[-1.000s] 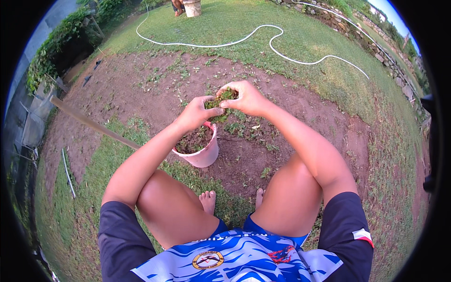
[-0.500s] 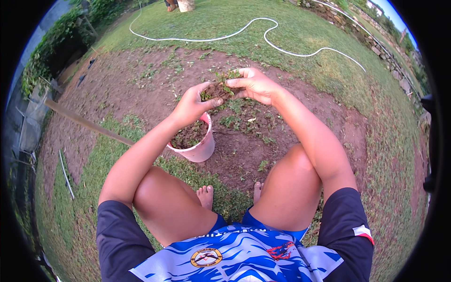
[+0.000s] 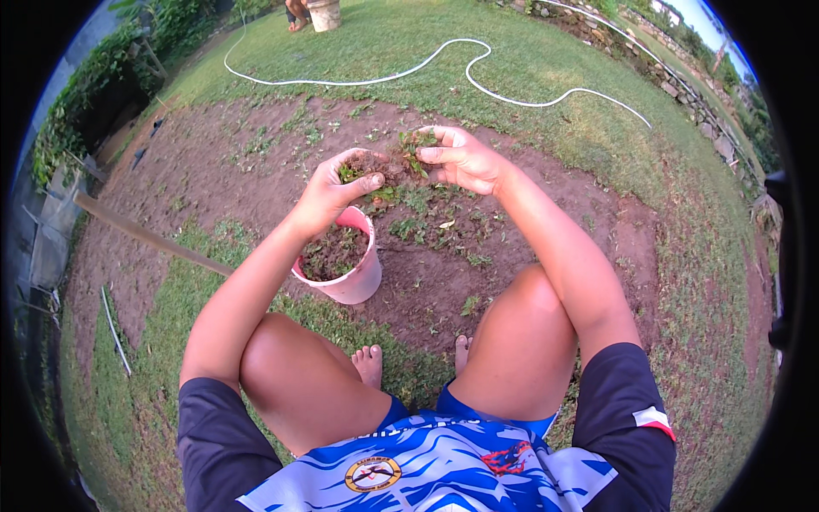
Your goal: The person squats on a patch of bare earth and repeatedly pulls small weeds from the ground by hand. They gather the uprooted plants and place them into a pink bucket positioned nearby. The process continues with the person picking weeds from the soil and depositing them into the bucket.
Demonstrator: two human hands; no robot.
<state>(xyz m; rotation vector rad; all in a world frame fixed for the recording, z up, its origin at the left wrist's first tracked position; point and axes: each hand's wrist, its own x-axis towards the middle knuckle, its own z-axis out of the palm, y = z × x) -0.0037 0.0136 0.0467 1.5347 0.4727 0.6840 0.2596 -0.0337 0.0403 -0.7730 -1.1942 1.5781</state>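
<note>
My left hand (image 3: 331, 192) is closed around a crumbly brown clump of soil (image 3: 382, 168) with bits of green in it. Beside it, my right hand (image 3: 465, 162) pinches a small leafy green plant (image 3: 415, 152) between thumb and fingers. The plant's lower end meets the clump; whether its roots are still inside it I cannot tell. Below my left hand stands a pinkish-white bucket (image 3: 362, 277), partly filled with soil and green scraps (image 3: 334, 253).
Bare brown soil (image 3: 247, 183) strewn with loose leaves lies ahead. A wooden pole (image 3: 145, 232) slants in from the left towards the bucket. Across the far grass winds a white hose (image 3: 375, 83). Another person's feet (image 3: 297, 23) show beside a pale bucket (image 3: 325, 15) at the back.
My hands have drawn slightly apart, with the clump more in my left hand and the plant in my right. The whole view has shifted a little.
</note>
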